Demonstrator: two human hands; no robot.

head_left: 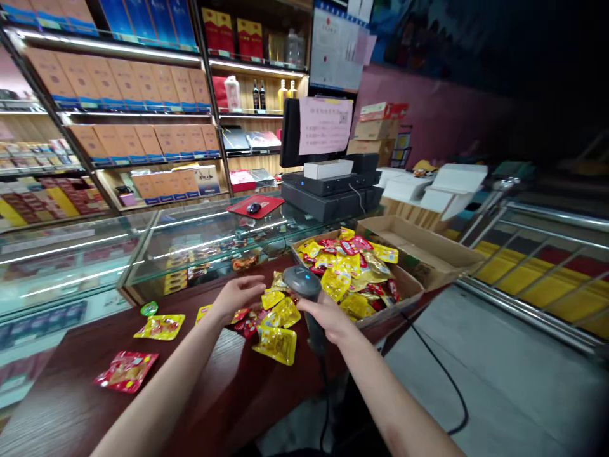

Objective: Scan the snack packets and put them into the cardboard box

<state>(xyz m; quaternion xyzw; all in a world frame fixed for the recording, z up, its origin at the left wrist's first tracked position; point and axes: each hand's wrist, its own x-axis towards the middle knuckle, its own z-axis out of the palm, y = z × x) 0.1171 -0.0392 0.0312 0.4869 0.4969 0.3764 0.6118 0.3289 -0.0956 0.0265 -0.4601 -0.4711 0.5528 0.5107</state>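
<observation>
My right hand [323, 315] grips the handle of a grey handheld barcode scanner [303, 284], whose head tilts up and away from me. My left hand [238, 295] hangs open just above a loose pile of small foil snack packets, holding nothing. The nearest of these, a yellow packet [276, 344] and another [281, 313], lie on the dark red wooden counter [228, 406] beside the scanner. Farther left lie a red packet [126, 372] and a yellow packet [160, 327]. A cardboard box [404, 244] beyond my hands is heaped with yellow and red packets [342, 273].
A glass display case [190, 254] adjoins the counter, with a mouse on a red mat [254, 206] on top. Behind stand a monitor [291, 133] and a till unit [330, 197]. Shelves of boxed goods [143, 89] fill the left. A metal railing [537, 279] runs along the right.
</observation>
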